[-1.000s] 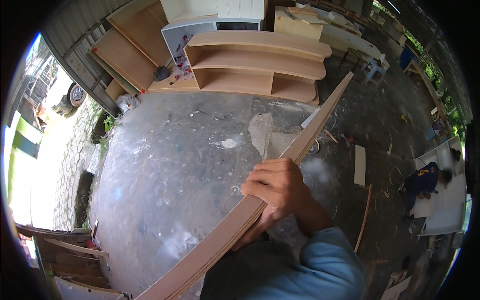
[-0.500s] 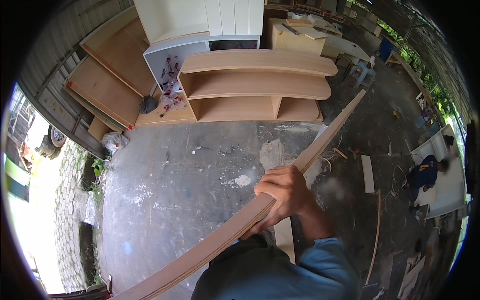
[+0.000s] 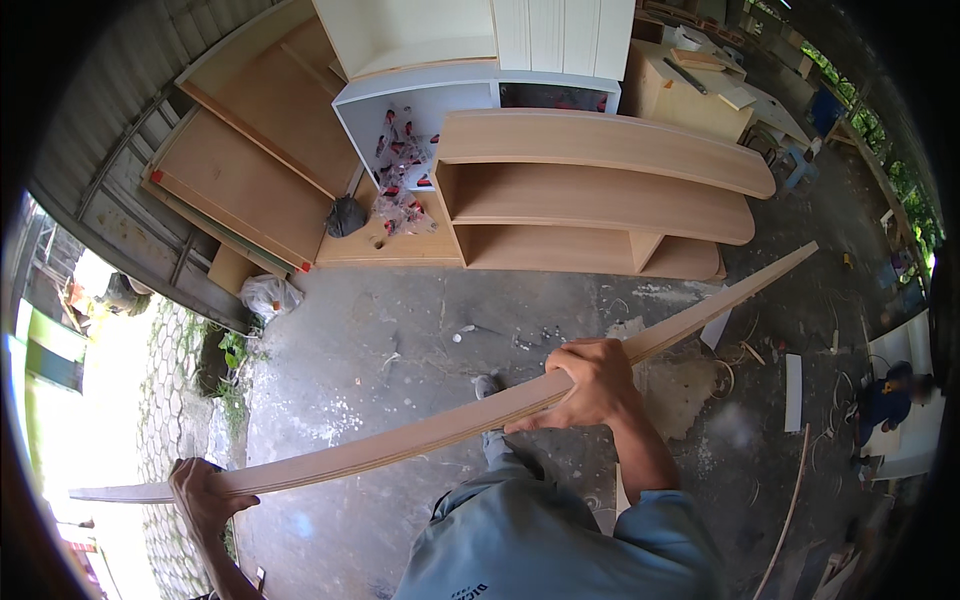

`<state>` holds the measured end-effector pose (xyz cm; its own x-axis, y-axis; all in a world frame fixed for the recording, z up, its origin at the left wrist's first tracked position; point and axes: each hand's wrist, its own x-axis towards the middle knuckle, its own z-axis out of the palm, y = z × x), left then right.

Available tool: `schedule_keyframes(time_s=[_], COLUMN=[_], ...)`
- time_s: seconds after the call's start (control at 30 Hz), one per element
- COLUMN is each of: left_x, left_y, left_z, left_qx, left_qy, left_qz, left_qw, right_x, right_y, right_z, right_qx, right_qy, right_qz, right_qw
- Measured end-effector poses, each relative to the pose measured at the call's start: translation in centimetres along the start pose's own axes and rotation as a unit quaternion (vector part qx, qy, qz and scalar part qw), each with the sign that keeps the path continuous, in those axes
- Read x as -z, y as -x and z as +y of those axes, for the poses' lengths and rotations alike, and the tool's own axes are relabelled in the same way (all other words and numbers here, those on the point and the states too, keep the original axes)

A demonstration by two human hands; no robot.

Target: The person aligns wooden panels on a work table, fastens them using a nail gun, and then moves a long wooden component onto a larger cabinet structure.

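A long, narrow plywood strip with layered edges crosses in front of my body, off the floor. My right hand is closed around it right of its middle, thumb underneath. Near the strip's left end, my left hand wraps it too. The strip's right end tapers away toward the far right, near a wooden shelf unit with rounded ends that rests on the floor ahead.
Wooden panels lean on the left wall. A white cabinet with red-and-clear packets stands behind the shelf. A co-worker crouches at far right beside a white panel. Thin offcuts lie on the floor.
My left hand has come into view gripping the strip. The strip has swung flatter, its left end rising. The view has turned left, and one foot now shows below the strip.
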<state>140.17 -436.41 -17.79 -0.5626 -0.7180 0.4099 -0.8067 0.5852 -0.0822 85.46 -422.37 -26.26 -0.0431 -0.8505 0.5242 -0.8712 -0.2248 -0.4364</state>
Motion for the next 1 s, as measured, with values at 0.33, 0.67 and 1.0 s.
schedule_keyframes(time_s=[0.33,0.67,1.0], left_x=[-18.6,-34.8,-46.1], left_y=[-14.4,-26.1,-36.4], left_z=[-8.5,-8.9,-7.7], left_qx=[-0.022,-0.042,-0.024], left_qy=[0.069,0.146,0.174], left_qz=[-0.118,-0.167,-0.34], left_qw=[0.99,0.974,0.924], right_x=[-10.7,-17.4,-22.3], right_y=[-11.0,-16.8,-19.4], right_z=[8.2,16.2,25.0], right_qx=[-0.143,-0.257,-0.361], right_qy=[-0.005,0.068,0.069], right_qz=[-0.158,-0.192,-0.249], right_qw=[0.977,0.945,0.896])
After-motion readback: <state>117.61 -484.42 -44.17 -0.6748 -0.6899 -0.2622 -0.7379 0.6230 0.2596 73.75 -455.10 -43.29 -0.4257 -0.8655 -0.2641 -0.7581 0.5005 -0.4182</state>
